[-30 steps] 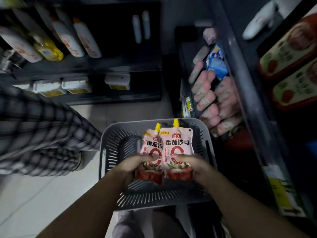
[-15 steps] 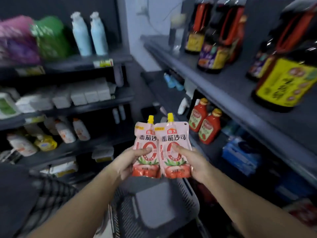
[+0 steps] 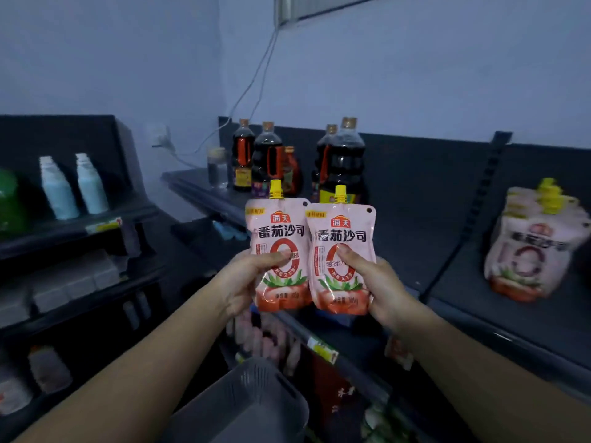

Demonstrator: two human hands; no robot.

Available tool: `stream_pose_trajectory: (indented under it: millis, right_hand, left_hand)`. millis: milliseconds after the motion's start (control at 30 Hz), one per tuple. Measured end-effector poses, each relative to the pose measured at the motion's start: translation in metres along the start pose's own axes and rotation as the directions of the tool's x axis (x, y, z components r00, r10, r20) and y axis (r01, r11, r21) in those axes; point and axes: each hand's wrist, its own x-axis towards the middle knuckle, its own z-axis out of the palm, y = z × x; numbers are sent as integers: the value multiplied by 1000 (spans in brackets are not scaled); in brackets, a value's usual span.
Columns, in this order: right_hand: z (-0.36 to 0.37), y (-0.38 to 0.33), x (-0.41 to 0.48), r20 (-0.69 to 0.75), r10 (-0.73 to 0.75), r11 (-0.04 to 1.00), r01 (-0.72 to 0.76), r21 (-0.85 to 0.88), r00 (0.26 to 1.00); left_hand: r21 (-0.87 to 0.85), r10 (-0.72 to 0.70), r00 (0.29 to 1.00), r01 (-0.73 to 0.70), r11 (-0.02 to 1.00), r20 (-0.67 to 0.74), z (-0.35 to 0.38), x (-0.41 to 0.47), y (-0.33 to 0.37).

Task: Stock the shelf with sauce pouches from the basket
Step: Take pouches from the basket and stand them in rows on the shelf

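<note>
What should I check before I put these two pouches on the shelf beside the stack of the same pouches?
1. Left hand grips left pouch, thumb on its front: ok.
2. Right hand grips right pouch the same way: ok.
3. Both pouches upright, yellow caps up: ok.
4. Bare shelf beside the stack of pouches: ok.
5. More pouches in the basket: cannot tell, its inside is hidden.

Head-worn wide-angle view, facing forward, close above outstretched forearms
</note>
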Motion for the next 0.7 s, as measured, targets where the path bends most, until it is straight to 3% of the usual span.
stream_pose_trajectory:
  millis: [267, 700]
  right_hand:
    - [-119, -76, -93, -166, -223, 975, 220, -33, 961]
    - [-333, -142, -276, -498, -330, 944, 298, -145, 802]
  left_hand:
    - [51, 8, 970, -21, 999, 242, 163, -4, -8]
    - [21, -109, 826, 117, 993, 554, 438, -43, -108]
